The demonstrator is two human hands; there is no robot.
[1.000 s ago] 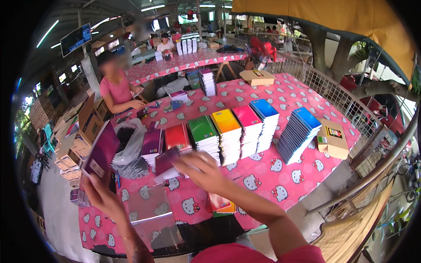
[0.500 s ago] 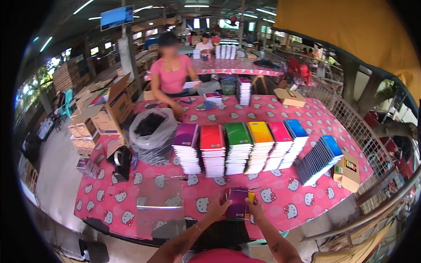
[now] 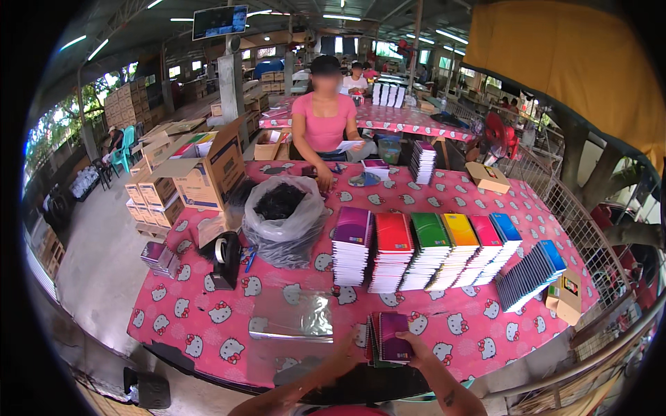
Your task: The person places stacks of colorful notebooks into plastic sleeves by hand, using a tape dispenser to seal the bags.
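Note:
Both my hands hold a small bundle of spiral notebooks (image 3: 387, 338) with a purple cover on top, at the near edge of the pink patterned table (image 3: 479, 326). My left hand (image 3: 350, 349) grips its left side and my right hand (image 3: 418, 344) grips its right side. A clear plastic bag (image 3: 291, 315) lies flat just left of the bundle. Beyond it stand stacks of notebooks with purple (image 3: 352, 246), red (image 3: 392, 251), green (image 3: 430, 248), yellow (image 3: 458, 246), pink and blue covers.
A clear bag of dark items (image 3: 281, 218) and a tape dispenser (image 3: 225, 260) sit at the left. A slanted row of blue notebooks (image 3: 531, 274) and a small box (image 3: 565, 297) lie at the right. A person in a pink shirt (image 3: 322, 128) works across the table. Cardboard boxes (image 3: 198, 173) stand at the far left.
My view has swung right and steadied. My left hand dropped from a raised purple notebook at the left and now both hands hold the bundle at the near edge.

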